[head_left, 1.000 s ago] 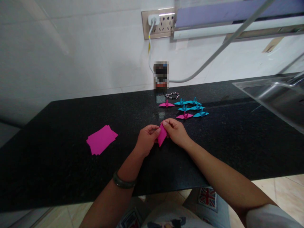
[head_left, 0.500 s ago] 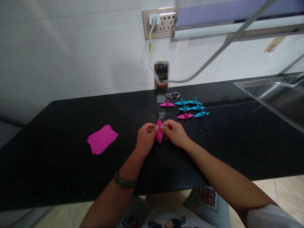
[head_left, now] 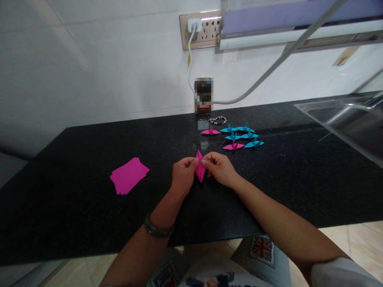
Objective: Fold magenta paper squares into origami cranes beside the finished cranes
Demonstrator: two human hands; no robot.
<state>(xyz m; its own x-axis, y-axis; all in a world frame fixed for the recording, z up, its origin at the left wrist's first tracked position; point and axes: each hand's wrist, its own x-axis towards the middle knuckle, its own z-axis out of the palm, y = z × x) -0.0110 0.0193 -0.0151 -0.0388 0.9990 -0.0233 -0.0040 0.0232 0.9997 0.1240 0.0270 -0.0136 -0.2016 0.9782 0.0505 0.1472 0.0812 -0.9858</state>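
A folded piece of pink origami paper (head_left: 200,172), long and diamond-shaped, is held between both hands over the dark counter. My left hand (head_left: 183,171) pinches its left side, thumb on top. From the right, my right hand (head_left: 220,167) grips the opposite side with thumb and fingers. The fingertips underneath are partly hidden. Beyond my hands stand finished paper cranes: a pink crane (head_left: 233,146), another pink crane (head_left: 211,131), and several blue cranes (head_left: 249,136). To the left lies a stack of pink paper sheets (head_left: 129,176).
A beaded bracelet (head_left: 218,120) lies near the wall, by a blurred upright device (head_left: 204,95) with a white cable. A metal sink (head_left: 353,119) is set into the counter (head_left: 74,159) at right. A wall socket (head_left: 206,30) holds a plug.
The pink folded paper has tilted slightly, its upper tip shifting left and its lower end coming a little nearer. Both hands keep their pinch.
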